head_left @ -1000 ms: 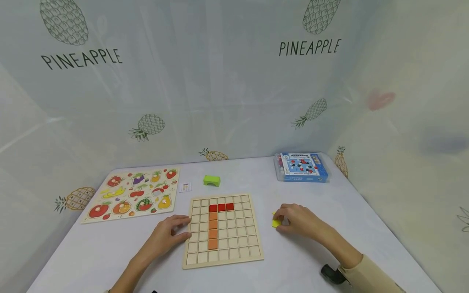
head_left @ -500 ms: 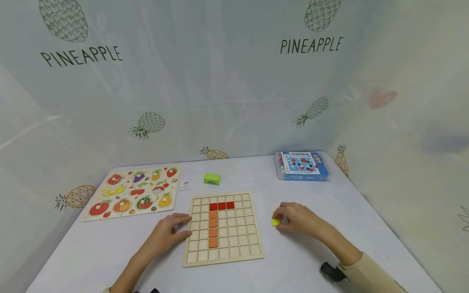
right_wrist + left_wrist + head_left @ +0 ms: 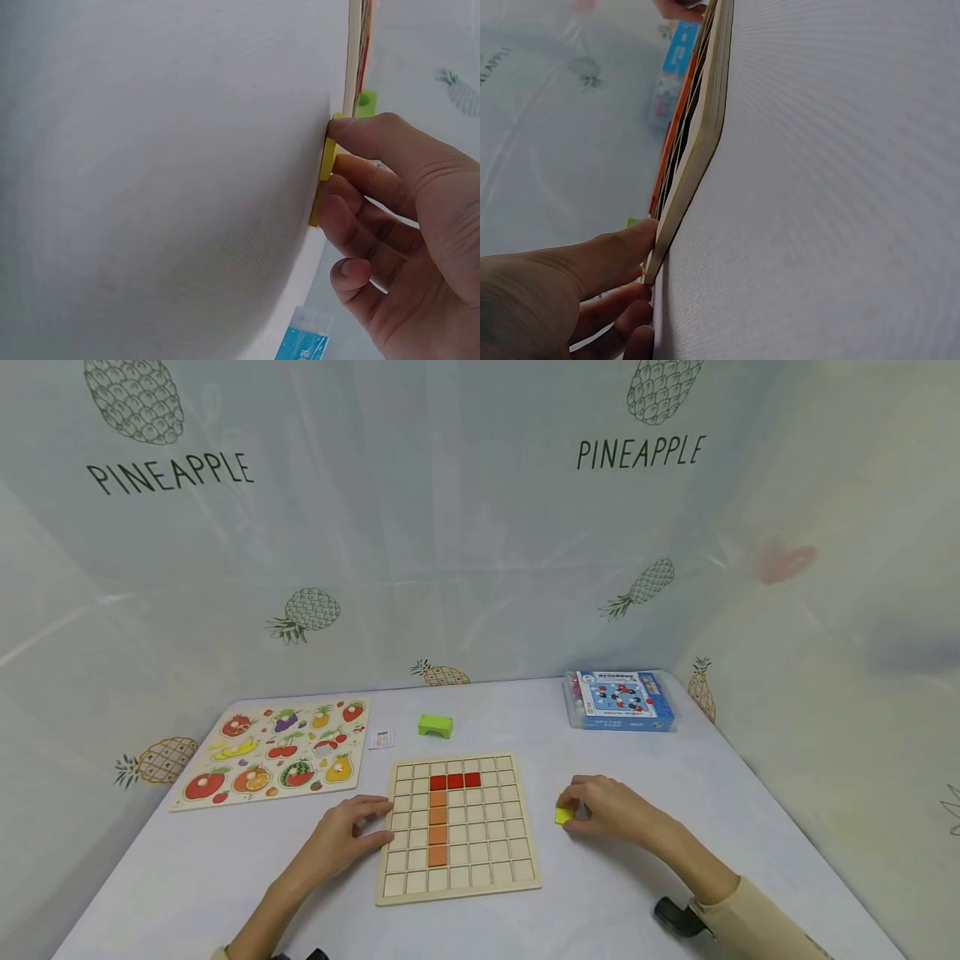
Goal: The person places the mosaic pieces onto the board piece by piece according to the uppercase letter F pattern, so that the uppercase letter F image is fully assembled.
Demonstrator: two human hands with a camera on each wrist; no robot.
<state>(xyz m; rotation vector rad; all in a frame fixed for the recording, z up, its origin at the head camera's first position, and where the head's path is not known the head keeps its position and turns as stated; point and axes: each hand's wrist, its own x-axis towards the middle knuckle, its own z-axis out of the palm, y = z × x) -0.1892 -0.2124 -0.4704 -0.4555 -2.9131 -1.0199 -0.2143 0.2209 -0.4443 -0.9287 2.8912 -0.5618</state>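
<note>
A square wooden grid board (image 3: 491, 893) lies flat in the middle of the table. In it sit a row of red squares (image 3: 455, 780) and, below the row's left end, a column of orange squares (image 3: 437, 835). My left hand (image 3: 335, 837) touches the board's left edge with its thumb and fingertips, fingers extended. Right of the board, apart from it, my right hand (image 3: 611, 812) pinches a flat yellow piece (image 3: 562, 816) at the table surface. In the right wrist view the thumb presses the yellow piece (image 3: 328, 159); fingers hide part of it.
A fruit puzzle board (image 3: 273, 756) lies at the far left. Beside it are a small printed card (image 3: 381, 739) and a green arch block (image 3: 435, 725). A blue-and-clear boxed set (image 3: 621, 702) stands at the back right. A pineapple-print curtain (image 3: 480, 527) rises behind the table.
The view shifts slightly. My right hand and the yellow piece sit very slightly further left toward the board. My left hand stays at the board's edge.
</note>
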